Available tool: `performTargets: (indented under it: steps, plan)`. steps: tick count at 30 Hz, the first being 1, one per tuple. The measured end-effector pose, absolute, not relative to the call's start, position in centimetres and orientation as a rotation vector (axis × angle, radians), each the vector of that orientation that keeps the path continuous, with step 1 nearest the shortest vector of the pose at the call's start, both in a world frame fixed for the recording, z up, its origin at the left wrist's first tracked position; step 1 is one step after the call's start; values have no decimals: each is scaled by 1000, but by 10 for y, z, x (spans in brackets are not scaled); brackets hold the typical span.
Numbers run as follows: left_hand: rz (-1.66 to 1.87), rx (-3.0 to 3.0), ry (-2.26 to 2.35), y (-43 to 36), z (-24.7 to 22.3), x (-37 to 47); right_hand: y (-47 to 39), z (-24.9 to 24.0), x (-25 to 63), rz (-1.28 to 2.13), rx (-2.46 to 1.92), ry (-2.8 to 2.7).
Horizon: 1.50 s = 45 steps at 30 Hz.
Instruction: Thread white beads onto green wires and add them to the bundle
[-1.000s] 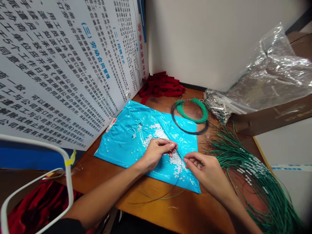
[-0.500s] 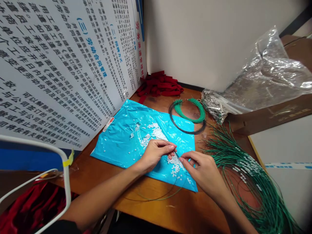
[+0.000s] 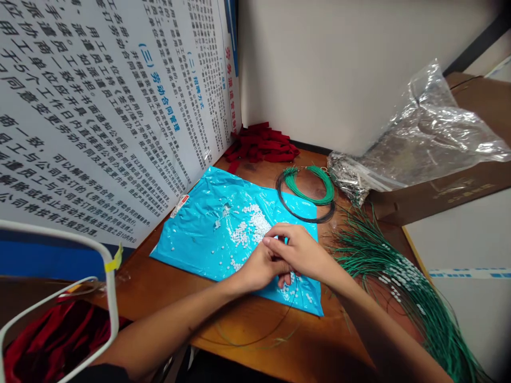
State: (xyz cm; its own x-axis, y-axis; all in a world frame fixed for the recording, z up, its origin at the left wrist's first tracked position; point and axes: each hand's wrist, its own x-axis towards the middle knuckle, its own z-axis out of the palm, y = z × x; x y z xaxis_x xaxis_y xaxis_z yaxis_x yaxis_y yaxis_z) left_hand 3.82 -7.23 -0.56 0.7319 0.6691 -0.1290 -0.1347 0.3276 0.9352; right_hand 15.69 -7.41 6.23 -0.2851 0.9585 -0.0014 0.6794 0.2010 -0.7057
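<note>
Over the blue plastic bag [image 3: 191, 229], my two hands overlap. My left hand [image 3: 259, 268] is closed on a thin dark wire [image 3: 285, 319], which loops down past the bag and over the table's front edge. My right hand [image 3: 299, 250] lies across the top of the left one, thumb and forefinger pinched at the wire near the left knuckles. The pinched section is mostly hidden by the fingers. Small white beads [image 3: 255, 221] lie scattered on the bag behind and beneath the hands.
Behind the bag lie a coil of green and black wires [image 3: 313, 199] and a heap of red strips [image 3: 263, 142]. A large bundle of green wires with white beads [image 3: 403, 274] spreads at right, near a clear plastic bag [image 3: 423, 127] and cardboard box [image 3: 439, 197]. A white metal frame [image 3: 114, 298] stands left.
My right hand has moved left and up, from beside the left hand to across its top. My left hand has turned slightly, its fingers now lower. The camera view has shifted a little.
</note>
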Motion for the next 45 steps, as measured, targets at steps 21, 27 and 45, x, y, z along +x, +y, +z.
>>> performTargets:
  steps: [21, 27, 45]
  plan:
    - [435, 1094, 559, -83, -5, 38, -80, 57, 152, 1204, -1532, -1517]
    - [423, 1073, 556, -84, -8, 40, -83, 57, 154, 1171, -1493, -1453]
    - [386, 1126, 563, -85, -14, 41, -86, 59, 149, 1120, -1497, -1394]
